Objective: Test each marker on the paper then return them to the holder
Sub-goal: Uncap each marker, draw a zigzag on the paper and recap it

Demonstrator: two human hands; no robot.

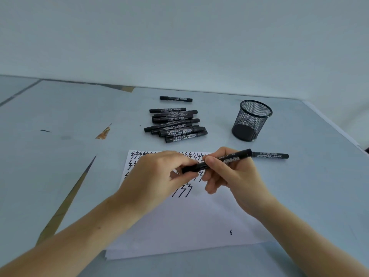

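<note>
Both hands on one marker over the paper.
I see my left hand (159,172) pinching the cap end and my right hand (229,174) gripping the barrel of the marker (217,160), above the scribbled paper (199,220); the mesh holder (252,120) stands beyond on the desk (79,116).

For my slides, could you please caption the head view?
Both hands hold a marker over scribbled paper.

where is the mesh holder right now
In the head view the mesh holder stands upright on the table's far right, right of the marker pile and beyond the paper.
</note>
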